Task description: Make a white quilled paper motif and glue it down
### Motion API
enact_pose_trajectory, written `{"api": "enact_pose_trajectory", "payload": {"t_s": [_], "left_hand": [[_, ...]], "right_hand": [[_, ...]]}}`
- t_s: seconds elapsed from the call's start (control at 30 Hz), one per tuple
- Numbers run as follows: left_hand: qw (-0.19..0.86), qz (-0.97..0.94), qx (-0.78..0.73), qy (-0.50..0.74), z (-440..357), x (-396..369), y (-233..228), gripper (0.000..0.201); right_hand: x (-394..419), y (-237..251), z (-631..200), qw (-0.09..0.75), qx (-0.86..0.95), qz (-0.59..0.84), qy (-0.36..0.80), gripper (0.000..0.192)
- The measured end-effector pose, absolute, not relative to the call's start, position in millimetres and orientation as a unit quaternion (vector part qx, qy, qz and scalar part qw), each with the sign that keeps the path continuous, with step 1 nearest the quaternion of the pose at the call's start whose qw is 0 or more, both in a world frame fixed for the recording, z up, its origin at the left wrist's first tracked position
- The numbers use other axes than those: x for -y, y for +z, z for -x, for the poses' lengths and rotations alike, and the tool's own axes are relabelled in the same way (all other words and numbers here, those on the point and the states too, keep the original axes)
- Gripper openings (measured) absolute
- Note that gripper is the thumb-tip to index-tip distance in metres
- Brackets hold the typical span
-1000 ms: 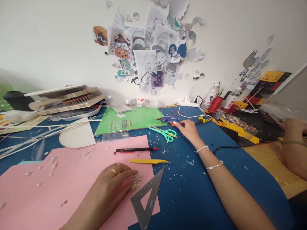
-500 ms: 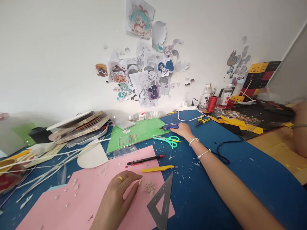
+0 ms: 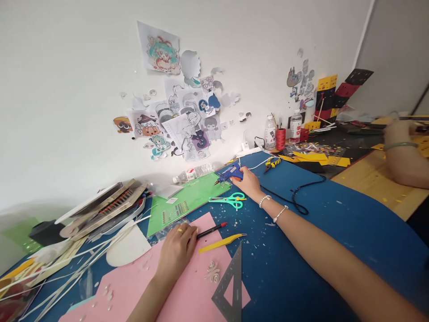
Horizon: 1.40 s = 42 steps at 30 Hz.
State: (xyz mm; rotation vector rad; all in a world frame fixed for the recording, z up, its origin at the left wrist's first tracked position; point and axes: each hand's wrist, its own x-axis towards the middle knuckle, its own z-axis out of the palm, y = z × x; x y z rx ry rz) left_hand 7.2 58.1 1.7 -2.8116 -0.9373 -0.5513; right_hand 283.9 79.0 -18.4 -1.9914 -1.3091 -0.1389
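My right hand grips the glue gun, nozzle pointing to nine o'clock; my left hand rests flat on the pink paper, paper coil at its four o'clock.

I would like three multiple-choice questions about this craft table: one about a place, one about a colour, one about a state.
1. Where do the scissors lie?
A. on the pink sheet
B. on the blue mat, near the right hand
C. on the wooden table

2. What colour is the glue gun?
A. blue
B. red
C. white

3. What is the right hand doing?
A. resting flat on the mat
B. gripping the glue gun
C. holding the scissors

Answers:
1 B: they lie on the blue mat, just below that hand.
2 A: its body is blue.
3 B: its fingers close on the gun's handle, while the left hand rests on the pink sheet beside the red-capped pen.
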Motion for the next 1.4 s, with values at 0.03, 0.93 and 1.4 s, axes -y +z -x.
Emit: {"api": "enact_pose_trajectory", "payload": {"t_s": [0.03, 0.93, 1.4], "left_hand": [[0.066, 0.933, 0.307, -0.177, -6.5, -56.1, 0.1, 0.024], [0.010, 0.934, 0.327, -0.142, -4.3, -43.4, -2.7, 0.029], [-0.004, 0.937, 0.323, -0.133, -4.1, -44.7, -5.5, 0.031]], "right_hand": [[-78.6, -16.9, -283.8, 0.376, 0.513, 0.769, -0.066, 0.026], [-65.4, -9.6, -241.5, 0.245, 0.700, 0.652, -0.158, 0.032], [-67.9, -17.7, -248.7, 0.235, 0.704, 0.653, -0.154, 0.028]]}}
